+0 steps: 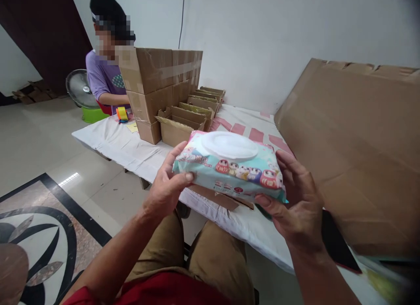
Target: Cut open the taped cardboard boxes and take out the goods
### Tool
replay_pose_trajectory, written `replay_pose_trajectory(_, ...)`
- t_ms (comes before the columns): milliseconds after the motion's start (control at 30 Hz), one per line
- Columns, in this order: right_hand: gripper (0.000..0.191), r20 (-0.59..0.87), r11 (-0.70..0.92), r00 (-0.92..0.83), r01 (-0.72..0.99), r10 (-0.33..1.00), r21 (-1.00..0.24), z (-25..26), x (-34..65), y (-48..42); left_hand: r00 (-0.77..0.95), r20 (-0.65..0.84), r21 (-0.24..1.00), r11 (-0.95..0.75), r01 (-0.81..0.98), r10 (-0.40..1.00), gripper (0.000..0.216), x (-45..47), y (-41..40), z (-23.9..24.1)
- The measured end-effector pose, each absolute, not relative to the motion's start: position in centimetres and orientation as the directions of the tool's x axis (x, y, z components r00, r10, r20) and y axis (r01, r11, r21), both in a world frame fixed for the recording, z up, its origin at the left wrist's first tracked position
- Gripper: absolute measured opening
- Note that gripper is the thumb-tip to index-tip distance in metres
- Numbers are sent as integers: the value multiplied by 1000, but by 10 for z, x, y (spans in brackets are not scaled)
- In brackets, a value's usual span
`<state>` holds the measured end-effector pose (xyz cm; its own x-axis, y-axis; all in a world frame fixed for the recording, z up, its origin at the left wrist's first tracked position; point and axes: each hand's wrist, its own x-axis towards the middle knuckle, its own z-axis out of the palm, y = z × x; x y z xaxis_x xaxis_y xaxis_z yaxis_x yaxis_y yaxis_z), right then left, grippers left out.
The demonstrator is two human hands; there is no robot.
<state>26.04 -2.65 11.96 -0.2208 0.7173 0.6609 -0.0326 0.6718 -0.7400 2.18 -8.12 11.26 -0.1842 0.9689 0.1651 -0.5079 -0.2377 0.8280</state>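
Note:
A pack of wet wipes point(229, 176), pale blue and pink with a white oval lid and a row of printed cartoon dolls, is held up between my two hands above the table edge. My left hand point(167, 184) grips its left end, thumb on the front face. On the right end, my right hand point(297, 200) presses its thumb low on the front, fingers behind. Below the pack, part of a cardboard piece point(219, 199) shows on the table; the pack hides the rest of it.
Stacked sealed cartons point(154, 73) and a row of open cardboard boxes point(180, 123) stand on the cloth-covered table point(121, 143). A large carton point(357, 160) rises at right. Tape rolls point(122, 114) lie near a person in a purple shirt point(106, 79); a fan point(78, 87) stands behind.

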Motion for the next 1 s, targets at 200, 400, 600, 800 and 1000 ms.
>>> replay_pose_trajectory(200,56,738,730,-117,-110,665,-675,159,246,-14,-170,323,846,-364,-389,931,81,12,-63,160)
replay_pose_trajectory(400,52,693,670,-11,-241,721,-702,198,233,-7,-127,401,854,-421,-306,907,66,8,-47,198)
replay_pose_trajectory(600,47,703,679,-51,-219,709,-701,207,234,-8,-114,423,833,-436,-342,899,46,13,-50,215)
replay_pose_trajectory(800,38,723,695,-48,-242,689,-678,205,233,-5,-120,407,836,-422,-350,906,36,14,-57,220)
replay_pose_trajectory(1000,31,743,711,-21,-277,669,-647,218,229,-12,-147,440,833,-463,-303,886,34,14,-63,230)
